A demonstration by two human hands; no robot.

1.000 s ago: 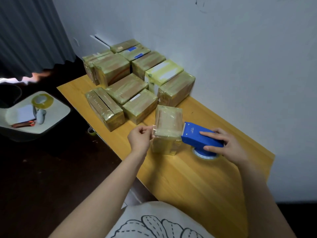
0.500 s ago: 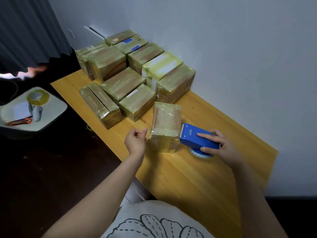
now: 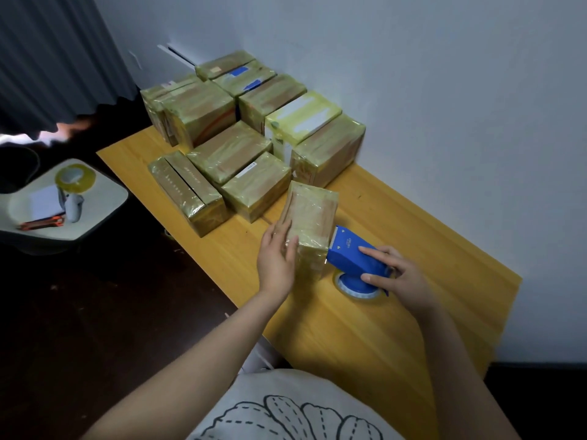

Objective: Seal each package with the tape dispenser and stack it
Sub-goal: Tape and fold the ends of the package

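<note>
Far half of wooden table [image 3: 413, 312] crowded with taped packages [image 3: 254, 144] against wall [image 3: 444, 90]. Standing package [image 3: 309, 223] and blue tape dispenser [image 3: 357, 260] block centre. Near half bare wood, free passage. Narrow strip open along right wall side.

Wooden table [image 3: 365, 328] against white wall [image 3: 444, 90] — dark curtain [image 3: 54, 55], dark floor [image 3: 95, 312]

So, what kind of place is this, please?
Probably a home packing corner, not a warehouse: a small wooden table against a plain wall, many taped packages, a curtain, and a spare tape roll nearby.
</note>
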